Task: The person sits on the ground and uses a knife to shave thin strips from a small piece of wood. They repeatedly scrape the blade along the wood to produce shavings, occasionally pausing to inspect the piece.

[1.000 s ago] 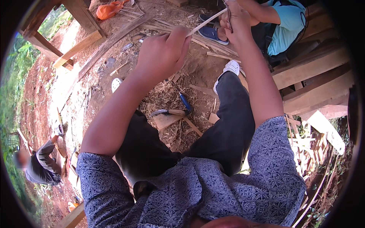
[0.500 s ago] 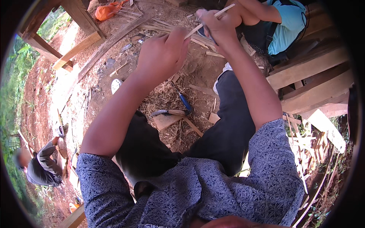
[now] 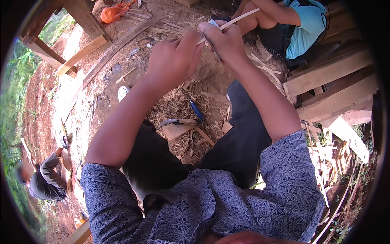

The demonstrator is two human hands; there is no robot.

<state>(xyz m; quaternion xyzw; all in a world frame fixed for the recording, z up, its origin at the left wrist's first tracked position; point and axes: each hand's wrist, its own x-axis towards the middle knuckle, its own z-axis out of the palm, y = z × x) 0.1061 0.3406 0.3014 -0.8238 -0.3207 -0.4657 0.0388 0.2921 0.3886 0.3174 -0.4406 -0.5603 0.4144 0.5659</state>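
Both my arms are stretched out ahead, over wood shavings on the ground. My left hand (image 3: 174, 57) is closed round the near end of a thin pale wooden strip (image 3: 239, 18). My right hand (image 3: 227, 42) grips the same strip farther along, close to the left fingers, and the far part sticks out up and to the right, slightly bent. A small pale blue piece shows by the right thumb, and a dark thin edge runs along the inside of that hand; what it belongs to is hidden.
Between my legs lie a curved knife (image 3: 178, 121) with a wooden handle, a blue-handled tool (image 3: 196, 110) and a wood block (image 3: 177, 131). A person in a light blue shirt (image 3: 305, 30) sits ahead right, by wooden beams (image 3: 331, 73). Another person (image 3: 46, 179) is far left. An orange bag (image 3: 113, 14) lies ahead.
My right hand has come down and left along the strip, closer to my left hand. More of the strip shows beyond it, now bowed. My right leg has shifted slightly.
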